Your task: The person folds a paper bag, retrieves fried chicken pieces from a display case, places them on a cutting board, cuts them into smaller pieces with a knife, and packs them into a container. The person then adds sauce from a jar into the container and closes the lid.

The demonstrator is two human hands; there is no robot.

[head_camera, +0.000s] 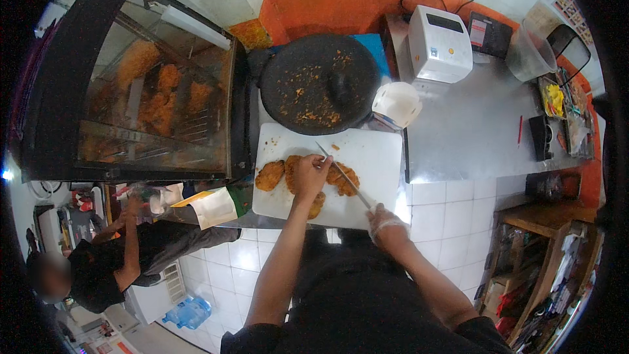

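On a white cutting board (378, 157) lie several pieces of breaded fried chicken, one at the left (270, 176) and one, partly covered by a knife, at the right (350, 177). The knife (351, 184) slants across the right piece, its tip pointing up and left. My right hand (388, 226), in a clear plastic glove, grips its handle. My left hand (312, 174), without a visible glove, is over the middle pieces with its fingertips close to the blade; whether it pinches anything is hidden. A small crumb (335, 147) lies above the blade.
A black stone mortar (295, 83) with crumbs stands behind the board, beside a white paper container (400, 103). At left is a glass-fronted display case (162, 108) holding fried chicken. A white label printer (440, 44) stands on the steel counter (467, 132). Another person (108, 265) works at lower left.
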